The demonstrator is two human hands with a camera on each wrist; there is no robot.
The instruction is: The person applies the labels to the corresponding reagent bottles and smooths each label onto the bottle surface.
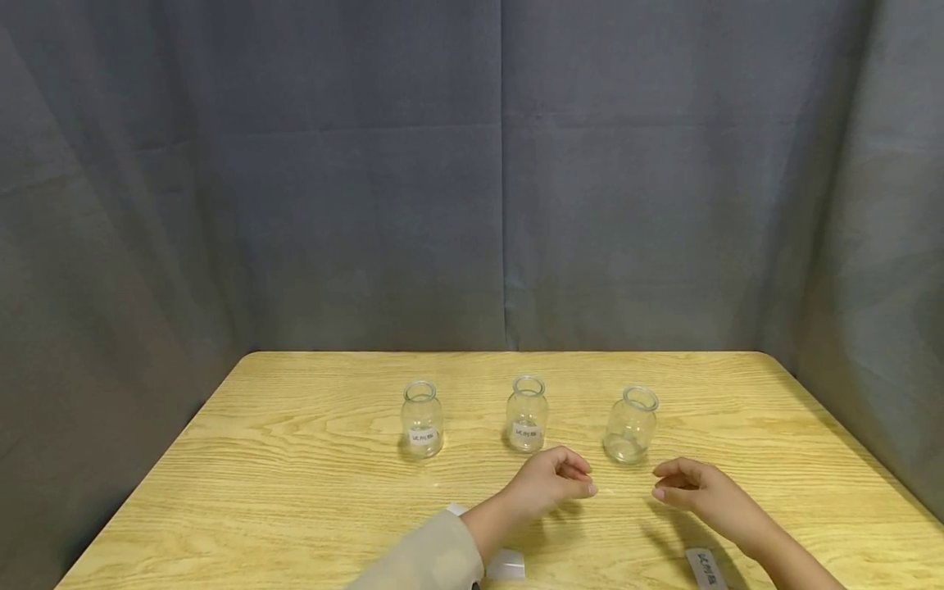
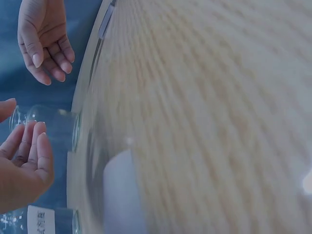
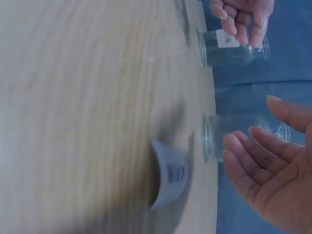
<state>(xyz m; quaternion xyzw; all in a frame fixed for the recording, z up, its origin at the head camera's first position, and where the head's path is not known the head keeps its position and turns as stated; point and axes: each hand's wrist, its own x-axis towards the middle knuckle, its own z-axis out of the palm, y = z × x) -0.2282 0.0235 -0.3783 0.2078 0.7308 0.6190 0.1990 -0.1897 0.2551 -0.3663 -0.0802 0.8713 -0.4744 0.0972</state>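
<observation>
Three clear glass jars without lids stand in a row on the table. The left jar (image 1: 422,419) and the middle jar (image 1: 527,414) each bear a white label with dark handwriting; on the right jar (image 1: 631,426) I see no label. My left hand (image 1: 549,483) hovers in front of the middle and right jars, its fingers loosely bent and holding nothing. My right hand (image 1: 696,492) is just in front and to the right of the right jar, likewise holding nothing. Beneath the right forearm lies a curved white label (image 3: 171,175) with dark writing.
Blank white paper pieces (image 1: 506,565) lie on the wooden table (image 1: 295,492) near the left sleeve, partly hidden by the arm. Grey curtains (image 1: 369,205) enclose the table at the back and both sides.
</observation>
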